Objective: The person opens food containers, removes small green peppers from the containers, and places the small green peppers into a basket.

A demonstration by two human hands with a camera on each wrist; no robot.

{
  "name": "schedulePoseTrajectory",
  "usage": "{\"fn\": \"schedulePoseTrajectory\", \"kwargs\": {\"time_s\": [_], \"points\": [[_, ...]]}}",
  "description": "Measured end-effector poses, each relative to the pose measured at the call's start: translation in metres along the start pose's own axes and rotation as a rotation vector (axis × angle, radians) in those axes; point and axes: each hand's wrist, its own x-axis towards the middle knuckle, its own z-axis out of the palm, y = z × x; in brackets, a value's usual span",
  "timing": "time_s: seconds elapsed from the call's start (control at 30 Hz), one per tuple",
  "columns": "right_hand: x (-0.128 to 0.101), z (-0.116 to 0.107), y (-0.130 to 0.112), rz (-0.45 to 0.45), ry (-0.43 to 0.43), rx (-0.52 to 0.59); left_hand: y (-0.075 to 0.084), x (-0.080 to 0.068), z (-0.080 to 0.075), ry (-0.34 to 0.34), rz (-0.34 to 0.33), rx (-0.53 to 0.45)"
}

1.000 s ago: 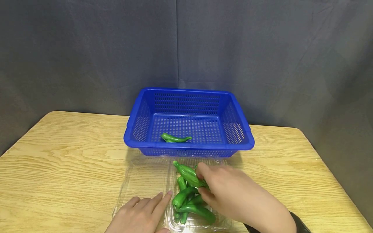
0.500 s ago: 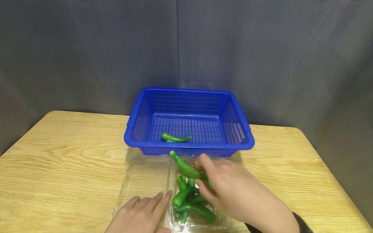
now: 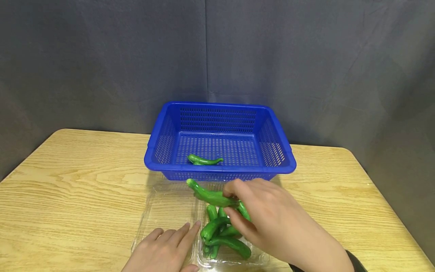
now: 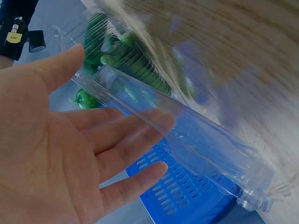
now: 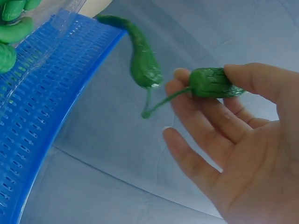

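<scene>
Our right hand (image 3: 272, 215) pinches a green pepper (image 5: 210, 83) between thumb and fingers, over the clear container (image 3: 170, 206); more peppers (image 3: 231, 244) lie in its right half. Our left hand (image 3: 163, 249), fingers relaxed and slightly apart, lies over the left half, nearer than the blue basket (image 3: 221, 169).
</scene>
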Motion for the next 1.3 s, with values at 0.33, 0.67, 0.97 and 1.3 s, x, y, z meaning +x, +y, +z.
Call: {"fn": "schedulePoseTrajectory", "kwargs": {"time_s": [0.33,0.67,0.97,1.3], "points": [[0.003,-0.004,0.001,-0.066,0.08,0.016,0.0,0.001,0.001,0.067,0.019,0.013],[0.004,-0.008,0.005,-0.066,0.151,0.011,0.0,0.0,0.001,0.01,0.015,0.009],[0.007,-0.005,0.017,-0.096,0.252,-0.038,0.001,0.0,0.002,0.014,0.01,0.019],[0.007,-0.002,0.033,-0.087,0.296,-0.097,0.0,0.0,0.003,0.02,0.018,0.026]]}}
